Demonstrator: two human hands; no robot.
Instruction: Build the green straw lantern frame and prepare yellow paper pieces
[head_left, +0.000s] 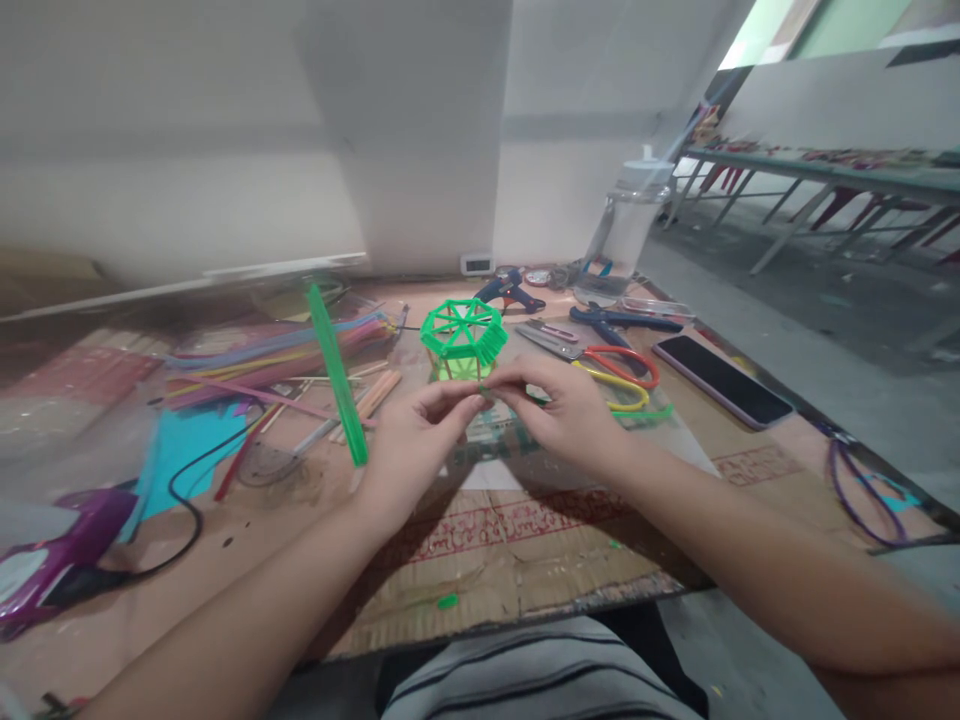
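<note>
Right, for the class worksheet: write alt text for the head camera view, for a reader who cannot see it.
A left hand and a right hand together pinch a small green piece in front of a green straw model on a cardboard-covered table. Coloured straws lie to the left, with scissors and a phone to the right.

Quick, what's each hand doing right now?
Left hand: closed, pinching a green piece; whether it also holds the straw cannot be told.
Right hand: closed, pinching the same green piece.
</note>
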